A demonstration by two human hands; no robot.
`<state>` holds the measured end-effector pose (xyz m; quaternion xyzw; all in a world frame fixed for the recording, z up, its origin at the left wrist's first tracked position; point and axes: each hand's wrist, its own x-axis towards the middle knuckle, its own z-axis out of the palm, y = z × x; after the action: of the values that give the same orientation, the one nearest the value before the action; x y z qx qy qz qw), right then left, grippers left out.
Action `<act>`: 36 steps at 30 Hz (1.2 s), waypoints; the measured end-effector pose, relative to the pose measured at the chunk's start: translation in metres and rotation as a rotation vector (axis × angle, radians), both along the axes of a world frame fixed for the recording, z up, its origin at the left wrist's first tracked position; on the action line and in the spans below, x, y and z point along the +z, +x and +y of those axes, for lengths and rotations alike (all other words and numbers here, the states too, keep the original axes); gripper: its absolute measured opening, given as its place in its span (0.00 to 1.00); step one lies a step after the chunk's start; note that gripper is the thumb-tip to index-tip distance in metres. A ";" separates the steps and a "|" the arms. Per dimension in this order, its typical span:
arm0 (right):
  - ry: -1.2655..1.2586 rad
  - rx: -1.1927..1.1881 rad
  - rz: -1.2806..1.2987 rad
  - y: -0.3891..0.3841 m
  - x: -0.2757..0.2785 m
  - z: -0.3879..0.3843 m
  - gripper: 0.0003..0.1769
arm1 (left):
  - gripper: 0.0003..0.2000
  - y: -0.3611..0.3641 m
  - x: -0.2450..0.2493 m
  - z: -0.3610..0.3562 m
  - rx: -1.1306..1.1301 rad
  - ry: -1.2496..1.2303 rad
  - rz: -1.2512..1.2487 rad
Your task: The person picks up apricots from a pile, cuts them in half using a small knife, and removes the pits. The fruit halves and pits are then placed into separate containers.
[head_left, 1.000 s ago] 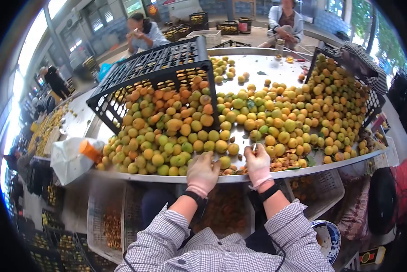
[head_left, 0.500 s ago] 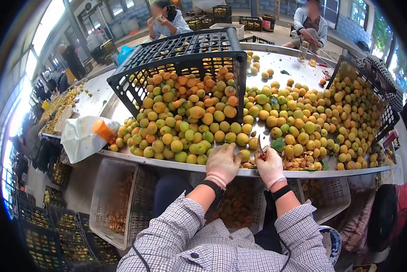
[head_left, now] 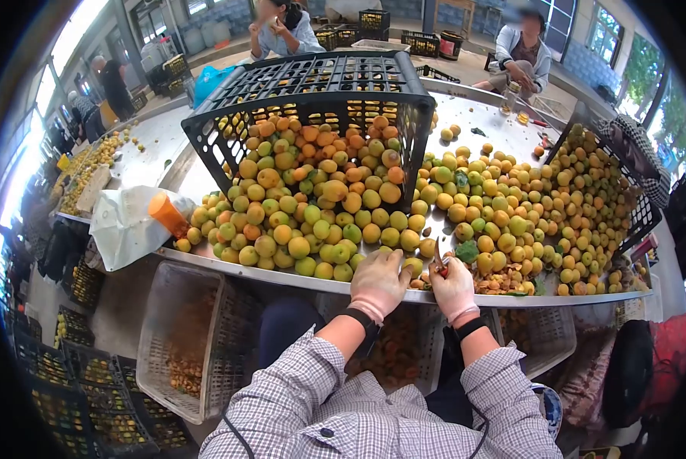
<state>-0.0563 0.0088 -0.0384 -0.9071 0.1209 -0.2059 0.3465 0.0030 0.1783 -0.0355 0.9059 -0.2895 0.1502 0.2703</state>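
Note:
My left hand (head_left: 379, 281), in a pale thin glove, is at the table's front edge with its fingers curled over an apricot (head_left: 412, 265), which shows beside the thumb. Just to its right, my right hand (head_left: 453, 288), also gloved, is closed around a small knife (head_left: 438, 251) with a red handle, the blade pointing away from me. Yellow-green and orange apricots (head_left: 312, 222) lie heaped in front of both hands. Cut apricot pieces (head_left: 502, 284) and a green leaf (head_left: 466, 251) lie right of the knife.
A black crate (head_left: 305, 83) lies tipped on the metal table (head_left: 297, 281), spilling apricots; another crate (head_left: 643, 222) stands at right. A white bag (head_left: 125, 229) and orange cup (head_left: 167, 214) are left. Bins (head_left: 178, 344) sit below. Two people (head_left: 286, 34) sit across.
The view has shifted slightly, so the table and crate appear a little lower. My left hand has closed in on the apricot near the thumb; my right hand keeps the knife.

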 end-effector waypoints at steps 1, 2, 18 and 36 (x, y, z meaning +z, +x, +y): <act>-0.023 0.003 0.006 0.001 -0.001 -0.001 0.10 | 0.18 0.000 -0.001 0.000 -0.012 -0.033 -0.005; -0.030 -0.003 0.011 0.002 -0.001 -0.001 0.10 | 0.17 0.000 -0.001 0.001 -0.025 -0.067 -0.010; -0.084 -0.092 0.081 0.006 -0.002 0.007 0.10 | 0.18 0.076 0.076 0.044 -0.199 -0.086 0.467; -0.148 -0.106 0.155 0.007 0.002 0.014 0.09 | 0.25 0.164 0.047 0.079 0.149 0.018 0.304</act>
<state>-0.0493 0.0230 -0.0365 -0.9358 0.1794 -0.1615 0.2568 0.1675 0.2577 0.0117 0.9395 -0.1787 0.0285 0.2910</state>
